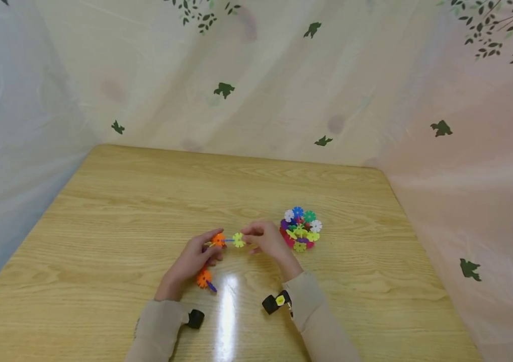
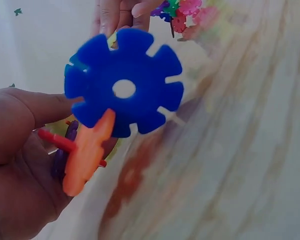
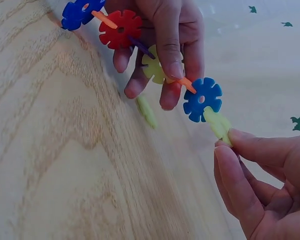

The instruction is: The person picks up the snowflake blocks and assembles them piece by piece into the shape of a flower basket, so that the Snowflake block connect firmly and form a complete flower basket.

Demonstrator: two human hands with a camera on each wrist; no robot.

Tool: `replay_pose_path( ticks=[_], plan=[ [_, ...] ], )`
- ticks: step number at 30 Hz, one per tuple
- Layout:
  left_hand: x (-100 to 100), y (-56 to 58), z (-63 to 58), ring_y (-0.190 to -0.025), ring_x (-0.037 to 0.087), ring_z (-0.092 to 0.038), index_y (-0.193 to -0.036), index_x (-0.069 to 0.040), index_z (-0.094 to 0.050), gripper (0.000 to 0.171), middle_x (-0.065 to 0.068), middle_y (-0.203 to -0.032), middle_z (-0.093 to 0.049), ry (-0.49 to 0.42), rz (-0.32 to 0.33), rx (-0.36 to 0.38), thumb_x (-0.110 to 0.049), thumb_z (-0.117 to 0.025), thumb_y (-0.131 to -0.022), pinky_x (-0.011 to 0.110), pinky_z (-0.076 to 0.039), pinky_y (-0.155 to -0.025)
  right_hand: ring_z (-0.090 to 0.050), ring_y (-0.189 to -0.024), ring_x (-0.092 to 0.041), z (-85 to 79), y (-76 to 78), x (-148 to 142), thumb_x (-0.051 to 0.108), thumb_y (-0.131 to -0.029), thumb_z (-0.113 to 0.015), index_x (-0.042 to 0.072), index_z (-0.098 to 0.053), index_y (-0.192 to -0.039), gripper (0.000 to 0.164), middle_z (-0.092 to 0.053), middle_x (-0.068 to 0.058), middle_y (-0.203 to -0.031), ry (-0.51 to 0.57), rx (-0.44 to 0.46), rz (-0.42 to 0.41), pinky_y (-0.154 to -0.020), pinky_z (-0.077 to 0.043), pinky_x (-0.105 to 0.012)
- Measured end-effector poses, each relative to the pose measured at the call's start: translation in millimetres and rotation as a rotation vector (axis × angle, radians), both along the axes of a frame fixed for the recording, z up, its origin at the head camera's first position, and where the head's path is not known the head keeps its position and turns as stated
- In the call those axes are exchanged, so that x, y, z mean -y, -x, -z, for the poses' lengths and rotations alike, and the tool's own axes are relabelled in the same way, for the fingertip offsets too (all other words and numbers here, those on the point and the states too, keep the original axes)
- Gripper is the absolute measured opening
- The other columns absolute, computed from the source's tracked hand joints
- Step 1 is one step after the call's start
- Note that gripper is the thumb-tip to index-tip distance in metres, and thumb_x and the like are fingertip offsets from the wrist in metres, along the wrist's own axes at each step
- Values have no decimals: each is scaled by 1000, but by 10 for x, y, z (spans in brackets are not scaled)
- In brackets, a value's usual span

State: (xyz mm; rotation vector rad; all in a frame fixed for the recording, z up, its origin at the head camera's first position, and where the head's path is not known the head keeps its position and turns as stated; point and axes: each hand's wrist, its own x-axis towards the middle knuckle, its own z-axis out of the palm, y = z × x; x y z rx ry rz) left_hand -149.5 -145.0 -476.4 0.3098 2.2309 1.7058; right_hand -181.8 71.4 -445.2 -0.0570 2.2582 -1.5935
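A chain of slotted plastic snowflake discs hangs between both hands. My left hand [image 1: 191,257] grips it near the middle, thumb over a pale yellow disc [image 3: 151,70] and an orange disc [image 3: 186,84]. Beyond that, a blue disc [image 3: 212,95] joins a yellow-green disc [image 3: 217,122], which my right hand [image 3: 270,185] pinches between thumb and fingertips. From the left hand's other side trail a purple disc, a red disc [image 3: 112,37], an orange disc [image 2: 85,160] and a blue end disc [image 2: 155,60]. Another yellow-green disc [image 3: 146,112] shows below the fingers; I cannot tell whether it is attached.
A pile of mixed-colour snowflake discs [image 1: 297,212] lies just right of the right hand on the wooden table [image 1: 148,191]. Printed curtains [image 1: 274,100] surround the table's back and sides. Each wrist wears a black camera [image 1: 195,319].
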Motion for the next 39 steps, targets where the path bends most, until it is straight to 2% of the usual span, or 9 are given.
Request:
replay_pose_path(
  ticks=[3,7,18,29,35,39],
  plan=[
    [-13,-1,22,-66,12,-60,-144,1,-40,47,22,-92,-69,4,22,-32,-3,-50,-99,19,-55,-61,-63,-71,-13,19,-13,-7,2,-89,-66,-4,-70,-104,16,-70,-18,-96,11,-16,7,-61,-62,-32],
    [-44,3,44,-66,13,-61,-142,3,-42,45,22,-91,-70,21,21,-66,-1,-50,-99,21,-56,-60,-63,-70,-12,45,-27,-9,0,-89,-66,-5,-70,-103,15,-70,-18,-97,14,-38,24,-61,-62,-32],
    [-87,-16,35,-64,16,-59,-139,5,-44,42,19,-80,-65,40,38,-117,2,-49,-98,21,-55,-56,-60,-66,-10,84,-56,20,0,-88,-67,-4,-72,-100,14,-70,-15,-90,-40,-50,84,-62,-61,-30],
    [-132,-15,32,-68,18,-60,-137,4,-46,40,22,-92,-66,33,11,-105,3,-50,-97,19,-52,-55,-62,-69,-11,57,-92,16,1,-87,-68,-1,-72,-100,14,-70,-15,-95,-74,-43,120,-64,-61,-27],
    [-144,-14,47,-69,18,-60,-136,3,-47,39,23,-94,-67,23,-6,-94,3,-50,-97,20,-52,-54,-62,-67,-11,73,-117,10,1,-86,-70,-3,-72,-98,13,-70,-16,-88,-98,-115,102,-62,-61,-27],
    [-164,-19,42,-69,17,-59,-136,2,-48,39,22,-95,-66,27,-16,-89,3,-50,-97,19,-52,-54,-62,-67,-11,90,-121,15,0,-86,-70,-2,-73,-98,13,-70,-15,-90,-97,-108,123,-62,-61,-26]
  ],
)
